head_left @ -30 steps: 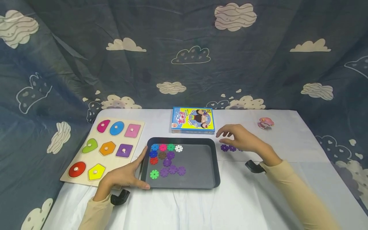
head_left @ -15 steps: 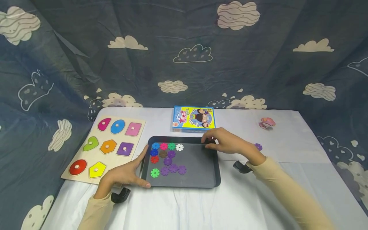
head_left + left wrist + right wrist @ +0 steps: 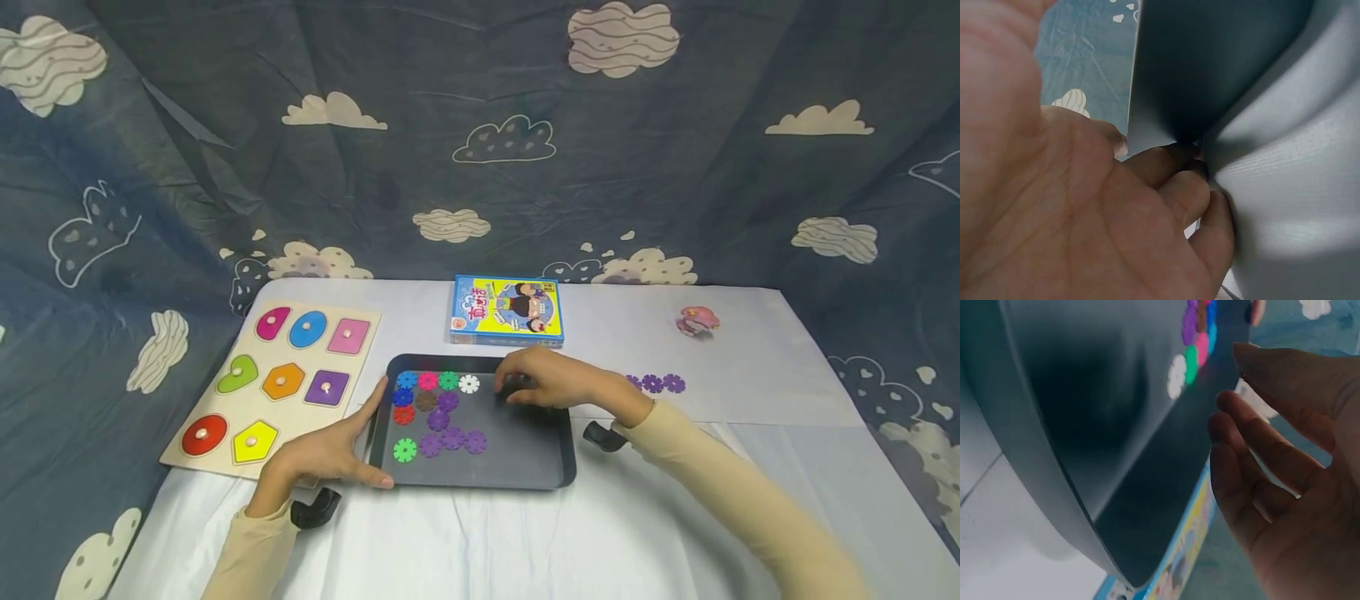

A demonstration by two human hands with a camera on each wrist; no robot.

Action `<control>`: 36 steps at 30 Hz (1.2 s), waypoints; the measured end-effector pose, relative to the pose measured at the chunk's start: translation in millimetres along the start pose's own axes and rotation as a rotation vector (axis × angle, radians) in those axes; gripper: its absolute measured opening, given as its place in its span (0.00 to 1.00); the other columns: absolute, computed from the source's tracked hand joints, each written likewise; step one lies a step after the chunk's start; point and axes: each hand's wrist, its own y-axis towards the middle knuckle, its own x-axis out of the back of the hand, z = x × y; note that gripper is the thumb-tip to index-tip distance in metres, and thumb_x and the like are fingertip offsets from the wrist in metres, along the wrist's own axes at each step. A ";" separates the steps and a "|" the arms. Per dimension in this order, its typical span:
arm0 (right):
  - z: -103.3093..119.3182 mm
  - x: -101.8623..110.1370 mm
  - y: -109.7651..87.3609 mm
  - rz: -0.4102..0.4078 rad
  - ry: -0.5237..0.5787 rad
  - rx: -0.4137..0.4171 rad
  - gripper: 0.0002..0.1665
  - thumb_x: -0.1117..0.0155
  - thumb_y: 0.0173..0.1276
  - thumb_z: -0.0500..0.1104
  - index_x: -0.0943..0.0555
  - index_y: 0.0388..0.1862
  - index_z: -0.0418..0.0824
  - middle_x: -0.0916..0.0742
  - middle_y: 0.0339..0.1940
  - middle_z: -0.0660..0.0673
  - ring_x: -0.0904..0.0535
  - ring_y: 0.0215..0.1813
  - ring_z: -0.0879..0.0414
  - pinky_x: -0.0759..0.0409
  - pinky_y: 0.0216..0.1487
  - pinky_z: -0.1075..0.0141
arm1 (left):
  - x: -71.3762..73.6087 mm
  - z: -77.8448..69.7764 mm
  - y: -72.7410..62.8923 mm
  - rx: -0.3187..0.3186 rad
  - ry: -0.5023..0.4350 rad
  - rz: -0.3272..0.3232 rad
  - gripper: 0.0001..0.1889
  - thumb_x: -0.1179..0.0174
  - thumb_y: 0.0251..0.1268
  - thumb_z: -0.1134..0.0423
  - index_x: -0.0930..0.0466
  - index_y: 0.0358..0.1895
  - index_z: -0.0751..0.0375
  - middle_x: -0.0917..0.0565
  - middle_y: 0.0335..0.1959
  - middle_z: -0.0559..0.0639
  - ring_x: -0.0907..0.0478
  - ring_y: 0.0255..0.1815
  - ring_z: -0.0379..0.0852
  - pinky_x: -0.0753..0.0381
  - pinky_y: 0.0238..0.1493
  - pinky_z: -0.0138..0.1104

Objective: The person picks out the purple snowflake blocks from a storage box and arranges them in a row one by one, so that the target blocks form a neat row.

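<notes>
Dark grey and shallow, a rectangular tray (image 3: pixel 525 454) sat on the white tablecloth (image 3: pixel 420 542), with small notched plastic discs in its left half. Light blue, pink, green and a white notched disc (image 3: pixel 468 383) made its back row; a dark blue, a brown and a red one lay just below, purple ones trailed towards the front, and a bright green disc (image 3: pixel 405 451) lay near the front left corner. The person's left hand (image 3: pixel 330 452) gripped the tray's left end, thumb at the front corner and forefinger along the side wall. Over the back right part, the right hand (image 3: pixel 547 379) hovered with fingers loosely bent and thumb held apart; nothing showed between them. Beyond its wrist, purple notched discs (image 3: pixel 652 383) lay on the cloth. A blue-and-yellow cardboard box (image 3: pixel 507 310) stood behind the tray, and a wooden shape puzzle board (image 3: pixel 257 406) lay to its left.
</notes>
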 end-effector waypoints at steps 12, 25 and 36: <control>6.1 -17.4 24.6 0.208 0.084 0.049 0.09 0.28 0.64 0.37 0.15 0.43 0.43 0.14 0.43 0.48 0.20 0.43 0.54 0.20 0.47 0.68 | -0.9 -0.3 -0.7 0.001 -0.038 0.007 0.76 0.17 0.39 0.53 0.75 0.81 0.40 0.67 0.83 0.58 0.64 0.82 0.67 0.55 0.77 0.66; 16.2 -20.9 46.5 0.388 0.075 0.031 0.09 0.27 0.62 0.38 0.13 0.41 0.47 0.15 0.44 0.56 0.21 0.48 0.57 0.24 0.52 0.71 | -0.6 0.1 0.8 0.006 -0.010 0.001 0.76 0.17 0.39 0.52 0.75 0.81 0.40 0.67 0.84 0.58 0.63 0.82 0.67 0.54 0.76 0.66; 25.4 -35.2 52.9 0.408 0.005 -0.044 0.10 0.23 0.56 0.38 0.14 0.36 0.49 0.18 0.41 0.51 0.24 0.43 0.57 0.27 0.44 0.72 | -0.2 0.6 -0.2 -0.002 -0.010 0.003 0.76 0.17 0.40 0.52 0.75 0.81 0.40 0.67 0.84 0.59 0.63 0.82 0.68 0.54 0.76 0.67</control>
